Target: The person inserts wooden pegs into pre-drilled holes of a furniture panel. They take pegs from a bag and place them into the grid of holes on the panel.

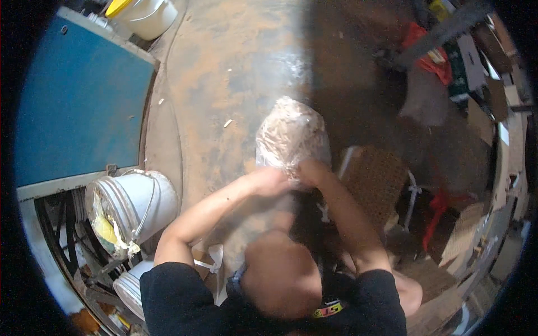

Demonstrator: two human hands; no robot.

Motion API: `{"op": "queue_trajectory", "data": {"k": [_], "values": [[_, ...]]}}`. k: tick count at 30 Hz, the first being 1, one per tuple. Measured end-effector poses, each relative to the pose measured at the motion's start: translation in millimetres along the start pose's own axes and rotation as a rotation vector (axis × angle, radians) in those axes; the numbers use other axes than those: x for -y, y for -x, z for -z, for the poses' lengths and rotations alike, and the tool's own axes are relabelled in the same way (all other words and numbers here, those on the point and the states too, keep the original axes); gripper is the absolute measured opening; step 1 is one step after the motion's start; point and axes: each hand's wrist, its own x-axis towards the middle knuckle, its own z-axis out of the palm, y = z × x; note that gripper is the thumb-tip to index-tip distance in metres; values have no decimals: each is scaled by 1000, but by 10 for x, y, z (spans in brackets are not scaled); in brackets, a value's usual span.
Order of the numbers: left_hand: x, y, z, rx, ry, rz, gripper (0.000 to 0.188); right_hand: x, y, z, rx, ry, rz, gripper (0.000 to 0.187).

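A clear plastic bag [290, 134] stuffed with pale, thin strips or shavings stands on the floor in front of me. Its top is bunched together on the side nearest me. My left hand [271, 180] is closed at the bunched plastic from the left. From the right, my right hand [314, 171] closes on the same gathered part, close beside the left. The fingers of both hands are partly hidden and slightly blurred. What exactly the pale filling is cannot be made out.
On the left, a white bucket [140, 196] stands by a blue panel [84, 101]; another white bucket [151, 19] with a yellow lid is farther off. Brown cardboard [374, 176] lies at my right. A red plastic bag [437, 64] and stacked boxes line the shaded right side.
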Motion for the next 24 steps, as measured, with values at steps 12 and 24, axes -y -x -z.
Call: {"op": "queue_trajectory", "data": {"k": [12, 24], "values": [[646, -538, 600, -712, -279, 484, 56, 92, -115, 1330, -635, -3, 57, 65], [393, -373, -179, -593, 69, 453, 25, 664, -361, 716, -900, 194, -154, 44]]}}
